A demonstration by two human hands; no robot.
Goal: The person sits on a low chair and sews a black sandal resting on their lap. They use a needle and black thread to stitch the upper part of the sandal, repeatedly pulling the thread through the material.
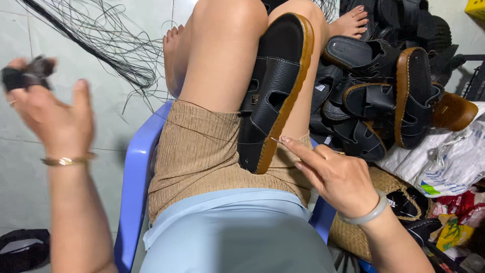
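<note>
A black leather sandal (275,86) with a tan sole edge lies wedged between my thighs, sole rim facing right. My right hand (328,174) pinches a thin needle at the sandal's lower sole edge, near my lap. A thin dark thread runs from there across my tan shorts (202,151) toward the left. My left hand (48,108), raised and blurred at the left, has a small dark wad of thread or cloth (28,73) wrapped around its fingertips. I wear a gold bracelet on the left wrist and a pale bangle on the right.
I sit on a blue plastic chair (134,187). A pile of matching black sandals (384,96) lies at the right beside a woven basket (353,232) and a white sack (444,156). A bundle of black threads (111,45) spreads on the tiled floor at upper left.
</note>
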